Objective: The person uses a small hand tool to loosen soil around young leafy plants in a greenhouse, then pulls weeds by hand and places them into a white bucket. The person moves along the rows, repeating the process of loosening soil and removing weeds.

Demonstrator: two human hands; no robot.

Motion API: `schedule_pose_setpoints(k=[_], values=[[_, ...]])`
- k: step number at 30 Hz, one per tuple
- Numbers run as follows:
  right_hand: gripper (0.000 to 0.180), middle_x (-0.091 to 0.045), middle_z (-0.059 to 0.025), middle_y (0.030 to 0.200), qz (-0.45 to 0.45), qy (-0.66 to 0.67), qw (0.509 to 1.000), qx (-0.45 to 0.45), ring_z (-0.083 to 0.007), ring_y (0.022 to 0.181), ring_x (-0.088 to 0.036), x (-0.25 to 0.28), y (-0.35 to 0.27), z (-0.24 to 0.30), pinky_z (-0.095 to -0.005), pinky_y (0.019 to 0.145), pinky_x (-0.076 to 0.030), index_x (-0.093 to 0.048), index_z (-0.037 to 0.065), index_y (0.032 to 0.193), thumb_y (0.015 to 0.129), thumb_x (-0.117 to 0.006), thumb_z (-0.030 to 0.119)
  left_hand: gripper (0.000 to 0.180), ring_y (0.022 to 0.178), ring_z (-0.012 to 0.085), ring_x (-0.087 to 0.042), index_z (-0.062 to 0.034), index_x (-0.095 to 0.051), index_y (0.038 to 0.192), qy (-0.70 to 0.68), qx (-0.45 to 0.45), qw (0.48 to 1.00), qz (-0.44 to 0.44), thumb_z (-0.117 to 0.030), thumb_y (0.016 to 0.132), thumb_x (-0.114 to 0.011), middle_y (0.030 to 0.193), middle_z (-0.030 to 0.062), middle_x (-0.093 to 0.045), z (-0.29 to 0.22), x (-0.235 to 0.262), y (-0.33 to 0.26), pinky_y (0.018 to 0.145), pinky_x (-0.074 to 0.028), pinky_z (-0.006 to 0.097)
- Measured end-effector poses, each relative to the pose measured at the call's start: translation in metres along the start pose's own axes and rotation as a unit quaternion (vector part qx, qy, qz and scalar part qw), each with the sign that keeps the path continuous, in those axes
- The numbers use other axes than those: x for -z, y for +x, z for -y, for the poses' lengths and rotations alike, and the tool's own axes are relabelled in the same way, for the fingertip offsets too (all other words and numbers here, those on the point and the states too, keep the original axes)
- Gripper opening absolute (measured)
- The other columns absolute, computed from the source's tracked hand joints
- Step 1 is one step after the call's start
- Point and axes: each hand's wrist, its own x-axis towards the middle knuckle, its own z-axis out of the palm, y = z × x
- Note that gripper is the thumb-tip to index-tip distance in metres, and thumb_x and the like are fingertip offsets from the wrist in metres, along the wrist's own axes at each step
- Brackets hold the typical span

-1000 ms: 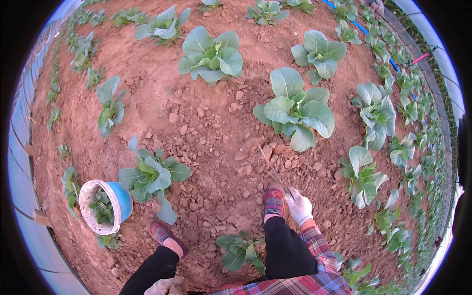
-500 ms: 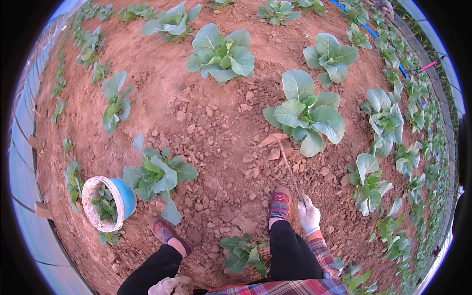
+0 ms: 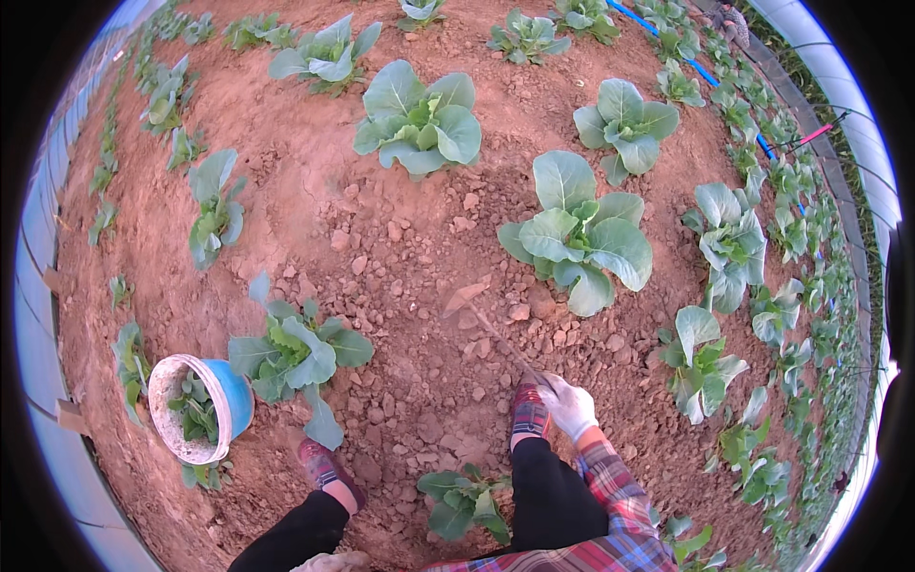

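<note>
Left hand [image 3: 334, 562]: pale-gloved, mostly cut off at the lower edge, grip can't be told. Right hand [image 3: 568, 408]: white-gloved, fingers closed round the thin handle of a small brown hoe [image 3: 503, 341]. Red plaid shoe [image 3: 531, 410] just left of that hand; low green leafy plant [image 3: 465, 502] behind-left. Hoe's blurred flat blade sits ahead-left of the hand over reddish-brown cloddy soil [image 3: 419, 353]; contact unclear. Blue bucket with white rim [image 3: 240, 393], leaves inside, well left. Big grey-green broad-leafed plant [image 3: 579, 234] ahead, past the blade.
</note>
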Motion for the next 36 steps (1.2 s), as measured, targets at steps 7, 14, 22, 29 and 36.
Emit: schedule_pose_setpoints(k=[7,14,22,29,36], values=[[0.03,-0.065,-0.0173,0.093,-0.021,0.0,0.996,-0.087,-0.0375,0.086,-0.062,-0.01,-0.024,-0.032,-0.043,0.073,-0.049,-0.058,0.014,0.112,0.089,-0.052,0.032,0.019,0.075,0.0125,-0.062,-0.0097,-0.067,0.102,-0.163,0.083,0.983,0.021,-0.006,0.086,-0.057,0.087,0.0059,-0.067,0.023,-0.002,-0.01,0.069,-0.048,0.025],[0.038,-0.063,-0.024,0.082,-0.06,-0.047,0.995,0.056,-0.0432,0.081,-0.06,-0.016,0.1,0.016,-0.0529,0.071,-0.046,-0.053,0.011,0.098,0.09,-0.043,0.046,0.017,0.074,0.0064,-0.056,-0.002,-0.065,0.101,-0.155,0.057,0.986,0.027,-0.005,0.088,-0.056,0.078,0.0019,-0.063,0.016,-0.001,-0.007,0.068,-0.047,0.021],[0.037,-0.059,-0.0306,0.096,-0.285,0.119,0.95,-0.041,-0.0454,0.093,-0.056,-0.01,0.255,0.101,-0.0496,0.081,-0.044,-0.048,0.001,0.107,0.09,-0.043,0.034,0.023,0.072,0.0068,-0.055,-0.0027,-0.065,0.103,-0.129,0.004,0.991,0.037,0.0,0.084,-0.053,0.08,0.0008,-0.062,0.001,0.003,0.011,0.067,-0.045,0.02],[0.048,-0.048,-0.023,0.129,-0.322,0.115,0.933,-0.115,-0.035,0.117,-0.048,-0.001,0.324,0.14,-0.0389,0.1,-0.036,-0.036,0.003,0.135,0.09,-0.039,0.02,0.025,0.075,0.0081,-0.056,-0.0029,-0.064,0.104,-0.191,0.083,0.977,0.041,0.001,0.083,-0.053,0.084,0.0016,-0.062,0.021,0.005,-0.003,0.069,-0.045,0.021],[0.047,-0.05,-0.0249,0.125,-0.232,0.08,0.968,-0.057,-0.0392,0.112,-0.051,-0.038,0.27,0.159,-0.0429,0.096,-0.04,-0.039,0.006,0.135,0.091,-0.039,0.023,0.025,0.071,0.0142,-0.058,-0.0048,-0.064,0.104,-0.12,0.051,0.991,-0.009,-0.001,0.081,-0.056,0.08,0.0053,-0.061,0.013,0.012,0.002,0.067,-0.046,0.023]])
